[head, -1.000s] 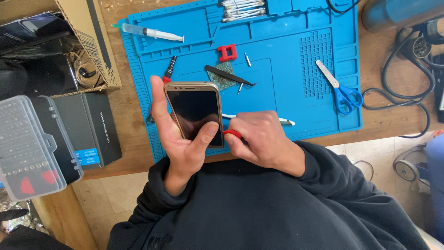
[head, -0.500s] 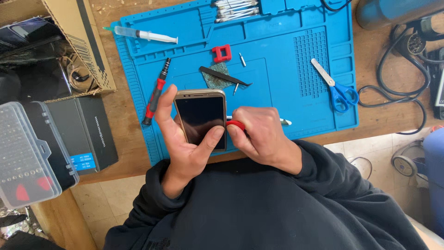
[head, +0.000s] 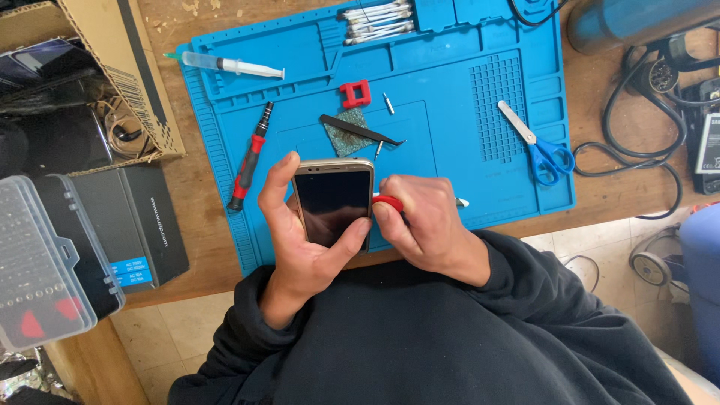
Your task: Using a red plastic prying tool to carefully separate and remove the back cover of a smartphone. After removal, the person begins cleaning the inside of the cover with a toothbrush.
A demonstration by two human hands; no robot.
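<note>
— Over the near edge of the blue repair mat (head: pixel 465 112), what's in the hands?

— Left hand (head: pixel 300 240) cradles a gold-edged smartphone (head: pixel 332 202), dark screen up, thumb on its left side, fingers (head: pixel 352 236) wrapped over the lower right corner. Gripping firmly.

— Right hand?

— Right hand (head: pixel 424 225) closed around a red-handled tool (head: pixel 386 202), its tip pressed to the phone's right edge. A metal end pokes out past the knuckles.

— On the mat?

— Red-and-black screwdriver (head: pixel 250 157) left of the phone, black tweezers (head: pixel 360 129) lying over a small green pad (head: pixel 343 139), red clip (head: pixel 355 93), blue-handled scissors (head: pixel 536 142) far right, syringe (head: pixel 232 66) and cotton swabs (head: pixel 375 19) along the top.

— Off the mat?

— Cardboard box (head: pixel 112 75) and clear bit case (head: pixel 37 262) on the wooden surface (head: pixel 202 217), left.
</note>
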